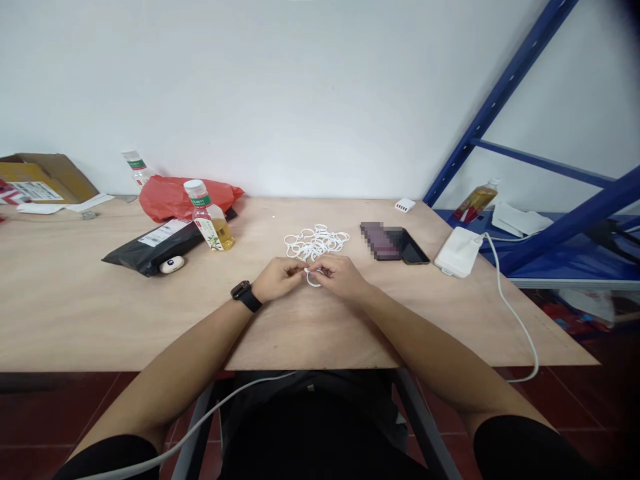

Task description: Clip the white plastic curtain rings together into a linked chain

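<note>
Both my hands meet at the middle of a wooden table. My left hand, with a black watch on its wrist, pinches a small white plastic ring. My right hand has its fingers closed on the same ring from the other side. Just beyond the hands lies a pile of several more white rings, loosely tangled on the tabletop.
Left of the pile: a bottle of yellow drink, a red bag, a black parcel, a small white object, a cardboard box. Right: two phones, a white charger with cable, blue shelving.
</note>
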Available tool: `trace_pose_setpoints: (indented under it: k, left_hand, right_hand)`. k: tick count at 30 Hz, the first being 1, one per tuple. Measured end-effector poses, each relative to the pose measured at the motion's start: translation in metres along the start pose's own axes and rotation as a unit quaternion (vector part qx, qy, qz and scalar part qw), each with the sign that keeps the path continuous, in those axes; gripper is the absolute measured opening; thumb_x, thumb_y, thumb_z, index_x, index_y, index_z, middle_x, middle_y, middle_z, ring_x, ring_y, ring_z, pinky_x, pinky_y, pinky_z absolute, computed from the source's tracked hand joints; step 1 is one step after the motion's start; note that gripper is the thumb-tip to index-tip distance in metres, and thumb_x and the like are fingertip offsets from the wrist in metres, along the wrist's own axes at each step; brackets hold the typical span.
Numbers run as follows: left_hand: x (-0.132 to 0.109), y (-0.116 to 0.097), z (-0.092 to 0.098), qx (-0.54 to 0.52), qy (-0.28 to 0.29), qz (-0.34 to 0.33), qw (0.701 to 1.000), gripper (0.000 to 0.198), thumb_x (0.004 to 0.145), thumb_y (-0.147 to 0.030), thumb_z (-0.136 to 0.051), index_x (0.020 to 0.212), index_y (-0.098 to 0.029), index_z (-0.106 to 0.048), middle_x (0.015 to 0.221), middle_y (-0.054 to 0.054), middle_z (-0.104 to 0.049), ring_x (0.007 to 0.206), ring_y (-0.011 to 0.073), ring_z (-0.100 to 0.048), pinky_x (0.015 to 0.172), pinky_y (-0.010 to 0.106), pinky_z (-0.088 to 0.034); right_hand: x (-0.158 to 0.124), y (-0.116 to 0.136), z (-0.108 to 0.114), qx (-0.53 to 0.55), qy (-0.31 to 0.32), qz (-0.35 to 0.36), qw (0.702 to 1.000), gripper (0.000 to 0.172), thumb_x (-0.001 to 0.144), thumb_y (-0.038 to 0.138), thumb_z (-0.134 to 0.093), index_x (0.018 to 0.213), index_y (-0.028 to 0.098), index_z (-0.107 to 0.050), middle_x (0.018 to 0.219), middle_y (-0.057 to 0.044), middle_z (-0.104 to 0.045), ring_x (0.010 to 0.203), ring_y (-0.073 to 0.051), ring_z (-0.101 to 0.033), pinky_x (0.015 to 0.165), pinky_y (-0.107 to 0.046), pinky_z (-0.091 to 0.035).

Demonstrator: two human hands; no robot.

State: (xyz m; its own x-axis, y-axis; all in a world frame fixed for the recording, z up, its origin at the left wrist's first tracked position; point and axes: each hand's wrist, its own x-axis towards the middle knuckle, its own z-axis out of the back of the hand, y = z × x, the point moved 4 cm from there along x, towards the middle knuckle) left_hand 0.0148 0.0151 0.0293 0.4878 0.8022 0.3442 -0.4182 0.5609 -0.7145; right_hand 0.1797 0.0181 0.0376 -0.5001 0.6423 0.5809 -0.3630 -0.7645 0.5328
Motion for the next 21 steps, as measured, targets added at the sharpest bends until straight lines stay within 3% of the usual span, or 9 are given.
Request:
trace_pose_setpoints:
  k: [11, 21]
  left_hand:
    - [0.0, -0.001, 0.004, 0.01, -0.055, -0.013, 0.998, 0.022, 0.081, -0.019, -0.055, 0.09, -0.013, -0.074, 0.075, 0.003, -0.072, 0.062, 0.01, -0.058, 0.059, 0.018, -0.044]
    - [0.001, -0.013, 0.007, 0.027, -0.021, -0.054, 0.998, 0.019, 0.076, -0.013, -0.05, 0.077, -0.014, -0.07, 0.074, 0.003, -0.068, 0.065, 0.0106, -0.058, 0.063, 0.02, -0.043]
  right_hand:
    - [0.001, 0.005, -0.002, -0.021, -0.002, 0.041, 0.999, 0.01, 0.087, 0.021, -0.06, 0.087, 0.02, -0.069, 0.077, -0.001, -0.067, 0.064, -0.011, -0.057, 0.064, -0.024, -0.043]
    - [-0.001, 0.008, -0.008, 0.001, 0.054, -0.011, 0.998, 0.013, 0.089, 0.024, -0.059, 0.098, 0.022, -0.067, 0.083, 0.0, -0.07, 0.067, -0.011, -0.058, 0.065, -0.023, -0.042]
